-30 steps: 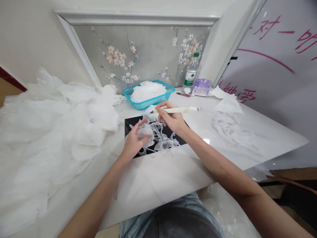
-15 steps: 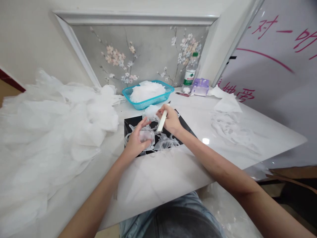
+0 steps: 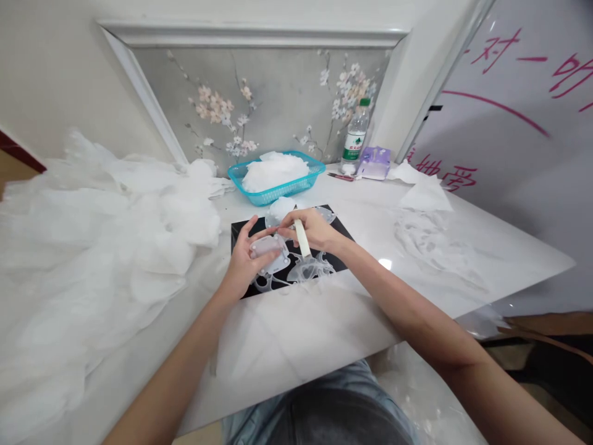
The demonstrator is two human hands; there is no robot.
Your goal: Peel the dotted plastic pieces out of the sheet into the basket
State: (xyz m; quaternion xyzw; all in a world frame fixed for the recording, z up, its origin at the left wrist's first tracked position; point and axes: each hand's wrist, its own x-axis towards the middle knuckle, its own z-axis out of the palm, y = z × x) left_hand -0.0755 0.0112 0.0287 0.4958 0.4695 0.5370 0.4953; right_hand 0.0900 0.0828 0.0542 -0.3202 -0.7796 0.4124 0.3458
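My left hand (image 3: 241,256) grips a translucent rounded plate (image 3: 272,254) with small white dots round its edge, thumb across its face. The plate is over a black cutting mat (image 3: 319,247). My right hand (image 3: 308,228) is closed around a slim cream-handled tool (image 3: 302,238) that looks like a utility knife, its handle end pointing down toward me. The right fingertips are at the plate's upper edge, and what they pinch is too small to make out. Thin translucent offcuts (image 3: 309,268) lie on the mat. Just behind the hands rests a small white pile (image 3: 280,209).
A blue basket (image 3: 278,196) of white pieces stands behind the mat. At left spreads a big heap of thin white sheets (image 3: 106,247). Back right are a bottle (image 3: 354,139), red-handled snips (image 3: 340,177) and a purple packet (image 3: 375,163). More scraps (image 3: 430,241) lie at right.
My left hand has drawn left with the plate, lifting and tilting it. My right hand has shifted slightly left and down, closer to the left fingers, with the tool still held.
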